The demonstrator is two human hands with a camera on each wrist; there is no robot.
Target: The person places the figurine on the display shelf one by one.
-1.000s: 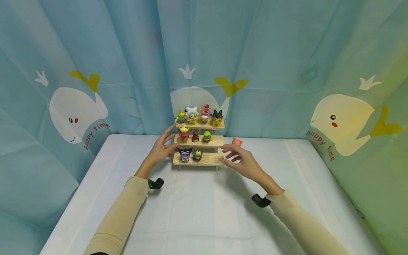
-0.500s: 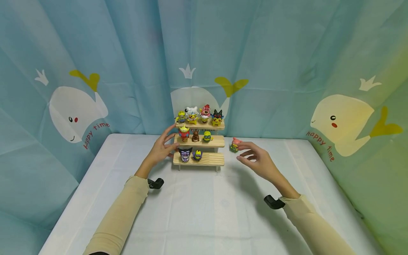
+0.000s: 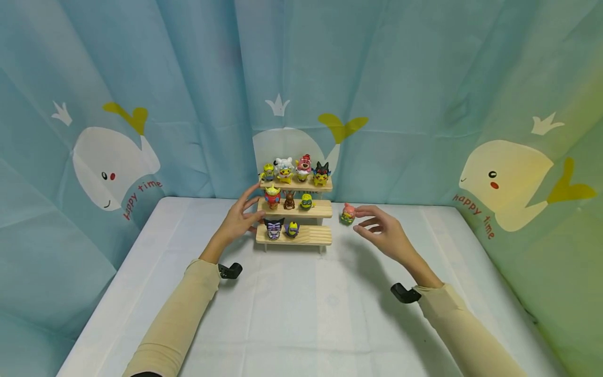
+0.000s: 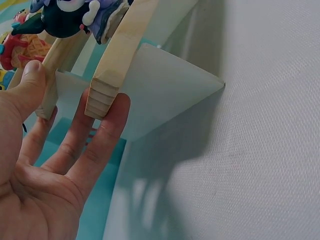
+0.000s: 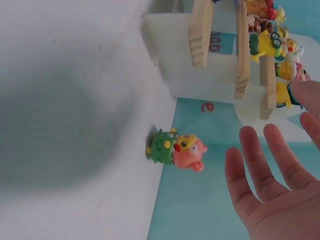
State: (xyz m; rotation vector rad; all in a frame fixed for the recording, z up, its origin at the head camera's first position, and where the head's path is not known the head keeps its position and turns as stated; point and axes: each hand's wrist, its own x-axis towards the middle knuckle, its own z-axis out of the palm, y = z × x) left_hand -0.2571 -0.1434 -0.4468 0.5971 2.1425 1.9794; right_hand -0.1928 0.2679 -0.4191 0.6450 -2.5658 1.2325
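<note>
A three-tier wooden display stand (image 3: pixel 315 235) holds several small figurines. My left hand (image 3: pixel 239 219) is at its left side with spread fingers; in the left wrist view the fingertips touch the lower board's end (image 4: pixel 102 95) and the thumb lies against the middle board (image 4: pixel 62 65). To the stand's right, a figurine with a pink hood and green body (image 3: pixel 347 214) stands upright on the table. My right hand (image 3: pixel 383 230) is just right of it, fingers loosely bent and apart. In the right wrist view, a gap separates the fingers from this figurine (image 5: pixel 175 150).
Four-sided view aside, several figurines fill the top board, including a white-hooded one (image 3: pixel 285 170). A purple-and-black figurine (image 3: pixel 274 229) and a yellow one (image 3: pixel 292 229) stand on the lower board's left half. Blue curtains (image 3: pixel 400 78) hang behind the white table (image 3: pixel 292 314).
My right hand has moved away from the stand's lower right end toward the pink-hooded figurine, which now shows fully. The left hand stays at the stand's side.
</note>
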